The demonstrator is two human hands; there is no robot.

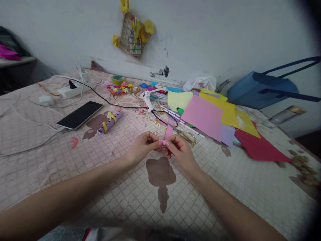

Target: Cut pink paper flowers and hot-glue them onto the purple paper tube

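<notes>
Over one checked tablecloth point(120, 197), two hands point(142, 146) point(183, 154) pinch one pink piece point(164, 142) near one pair of scissors point(179, 132).

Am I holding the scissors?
No, your left hand and right hand pinch a small pink strip, while the gold-handled scissors lie on the tablecloth.

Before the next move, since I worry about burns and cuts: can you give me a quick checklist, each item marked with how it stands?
1. Small pink paper piece held securely: ok, it appears pinched between the fingertips of the left hand and right hand.
2. White glue gun away from the fingers: ok, it is beyond them.
3. Glue gun heat: cannot tell.
4. Gold-handled scissors well away: not ok, they lie close behind the right hand.
5. Purple paper roll out of the way: ok, it lies off to the left.
</notes>
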